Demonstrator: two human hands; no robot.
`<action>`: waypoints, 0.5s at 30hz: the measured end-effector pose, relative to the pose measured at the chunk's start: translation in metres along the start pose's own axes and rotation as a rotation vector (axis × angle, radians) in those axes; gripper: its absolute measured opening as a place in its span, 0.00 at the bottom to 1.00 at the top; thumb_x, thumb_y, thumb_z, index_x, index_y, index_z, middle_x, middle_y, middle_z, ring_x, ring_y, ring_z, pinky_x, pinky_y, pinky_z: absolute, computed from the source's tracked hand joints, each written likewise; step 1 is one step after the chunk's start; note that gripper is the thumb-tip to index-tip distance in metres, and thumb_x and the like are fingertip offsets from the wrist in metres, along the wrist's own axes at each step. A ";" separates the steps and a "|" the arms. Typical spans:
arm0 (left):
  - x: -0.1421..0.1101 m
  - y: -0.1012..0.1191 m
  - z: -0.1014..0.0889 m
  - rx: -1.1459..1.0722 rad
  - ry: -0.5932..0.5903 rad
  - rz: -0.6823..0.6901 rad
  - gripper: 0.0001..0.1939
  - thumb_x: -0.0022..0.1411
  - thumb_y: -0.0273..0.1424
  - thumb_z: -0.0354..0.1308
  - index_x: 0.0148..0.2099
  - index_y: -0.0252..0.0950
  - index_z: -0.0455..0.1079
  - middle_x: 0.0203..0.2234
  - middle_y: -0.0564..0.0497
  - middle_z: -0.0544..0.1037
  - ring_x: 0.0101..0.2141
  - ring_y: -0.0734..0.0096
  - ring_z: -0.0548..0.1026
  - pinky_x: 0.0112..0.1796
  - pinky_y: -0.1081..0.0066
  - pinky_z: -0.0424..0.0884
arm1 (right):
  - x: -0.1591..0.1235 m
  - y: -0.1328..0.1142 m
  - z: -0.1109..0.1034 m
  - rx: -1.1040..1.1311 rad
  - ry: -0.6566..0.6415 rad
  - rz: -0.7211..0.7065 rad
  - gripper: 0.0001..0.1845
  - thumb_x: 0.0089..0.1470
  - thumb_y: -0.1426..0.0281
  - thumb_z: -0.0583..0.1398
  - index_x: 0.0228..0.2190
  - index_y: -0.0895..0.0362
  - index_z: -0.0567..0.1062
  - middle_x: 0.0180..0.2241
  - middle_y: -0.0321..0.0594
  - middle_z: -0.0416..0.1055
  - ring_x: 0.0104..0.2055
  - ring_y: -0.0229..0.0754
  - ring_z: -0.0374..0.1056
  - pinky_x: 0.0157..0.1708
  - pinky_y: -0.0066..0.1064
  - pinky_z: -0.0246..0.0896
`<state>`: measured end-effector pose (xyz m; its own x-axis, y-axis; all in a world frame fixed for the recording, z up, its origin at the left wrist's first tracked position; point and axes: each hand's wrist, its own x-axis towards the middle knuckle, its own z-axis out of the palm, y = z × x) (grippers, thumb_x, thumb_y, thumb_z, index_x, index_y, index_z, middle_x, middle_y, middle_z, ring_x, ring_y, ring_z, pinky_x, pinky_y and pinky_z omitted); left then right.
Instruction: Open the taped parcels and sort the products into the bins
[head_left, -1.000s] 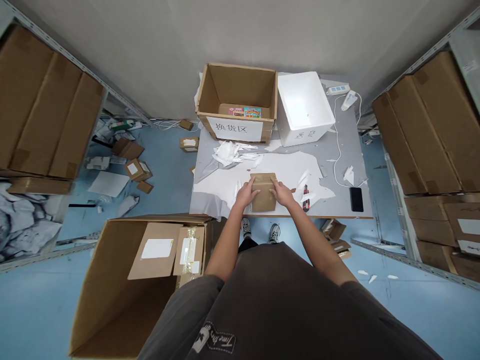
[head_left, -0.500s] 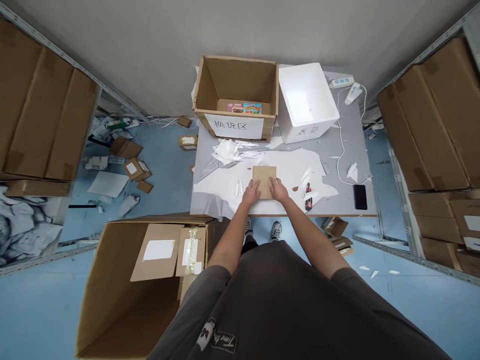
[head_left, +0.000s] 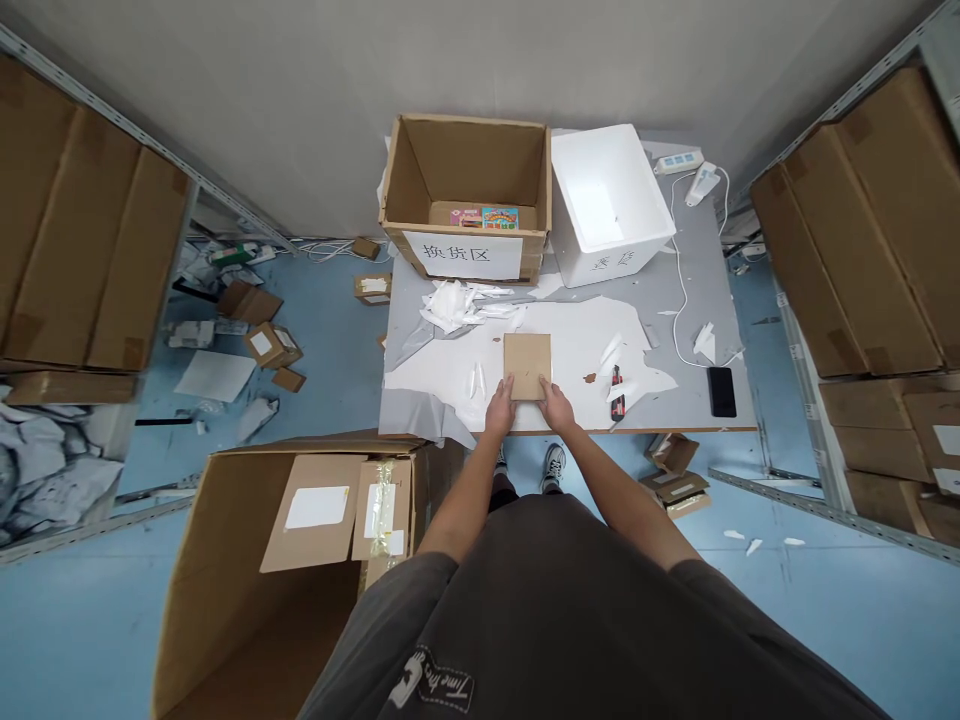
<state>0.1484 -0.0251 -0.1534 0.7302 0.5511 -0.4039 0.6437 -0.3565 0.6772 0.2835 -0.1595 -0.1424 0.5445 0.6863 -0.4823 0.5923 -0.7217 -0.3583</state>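
Note:
A small brown cardboard box [head_left: 526, 364] lies flat on white paper on the grey table [head_left: 697, 300]. My left hand [head_left: 499, 409] grips its near left corner, fingers curled on the edge. My right hand [head_left: 556, 405] holds its near right corner in the same way. Both hands sit at the table's front edge, with my forearms reaching up from below.
An open brown carton [head_left: 467, 190] with a white label and a white bin [head_left: 609, 203] stand at the table's back. A red-handled cutter [head_left: 616, 391], a black phone [head_left: 721, 391] and crumpled white wrap [head_left: 457, 303] lie on the table. A large open carton [head_left: 285, 560] stands on the floor at left.
The small box has been turned and laid flat, further from me. My hands have slid from its sides back to its near corners.

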 end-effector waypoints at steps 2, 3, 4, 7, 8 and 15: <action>0.000 0.004 -0.007 0.014 0.017 0.026 0.39 0.74 0.29 0.54 0.81 0.41 0.49 0.75 0.39 0.61 0.74 0.53 0.61 0.68 0.51 0.65 | -0.001 -0.004 -0.008 0.012 0.016 -0.006 0.38 0.70 0.68 0.57 0.76 0.53 0.53 0.61 0.53 0.69 0.62 0.51 0.68 0.59 0.39 0.68; -0.001 0.007 -0.012 0.028 0.027 0.043 0.38 0.74 0.30 0.55 0.81 0.41 0.51 0.75 0.39 0.63 0.73 0.52 0.62 0.68 0.51 0.65 | -0.002 -0.006 -0.015 0.018 0.030 -0.015 0.37 0.71 0.68 0.57 0.76 0.53 0.55 0.60 0.53 0.69 0.62 0.51 0.68 0.59 0.39 0.68; -0.002 0.012 -0.018 0.045 0.042 0.060 0.36 0.75 0.31 0.55 0.80 0.42 0.53 0.74 0.40 0.64 0.72 0.52 0.64 0.68 0.51 0.65 | -0.003 -0.008 -0.022 0.025 0.050 -0.028 0.35 0.72 0.67 0.56 0.75 0.53 0.57 0.60 0.52 0.69 0.61 0.51 0.69 0.59 0.39 0.67; -0.005 0.028 -0.038 0.086 0.105 0.105 0.31 0.77 0.36 0.54 0.78 0.42 0.59 0.70 0.40 0.70 0.66 0.50 0.71 0.65 0.53 0.67 | -0.007 -0.011 -0.049 0.041 0.128 -0.073 0.30 0.74 0.65 0.53 0.73 0.53 0.61 0.58 0.52 0.71 0.59 0.52 0.70 0.58 0.40 0.67; -0.006 0.034 -0.045 0.094 0.123 0.106 0.29 0.78 0.38 0.53 0.77 0.42 0.61 0.67 0.40 0.74 0.64 0.49 0.73 0.64 0.54 0.68 | -0.007 -0.012 -0.059 0.038 0.150 -0.087 0.29 0.75 0.64 0.52 0.73 0.53 0.62 0.57 0.52 0.72 0.58 0.53 0.70 0.58 0.40 0.66; 0.021 0.061 -0.069 0.095 0.135 -0.039 0.32 0.78 0.47 0.51 0.77 0.42 0.59 0.49 0.40 0.84 0.52 0.48 0.80 0.53 0.59 0.73 | 0.022 -0.025 -0.103 0.032 0.124 -0.058 0.30 0.77 0.59 0.48 0.74 0.52 0.61 0.56 0.53 0.73 0.53 0.54 0.74 0.54 0.39 0.67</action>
<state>0.1873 0.0165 -0.0779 0.6706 0.6602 -0.3382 0.6946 -0.3988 0.5988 0.3422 -0.1170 -0.0624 0.5804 0.7312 -0.3584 0.6065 -0.6818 -0.4090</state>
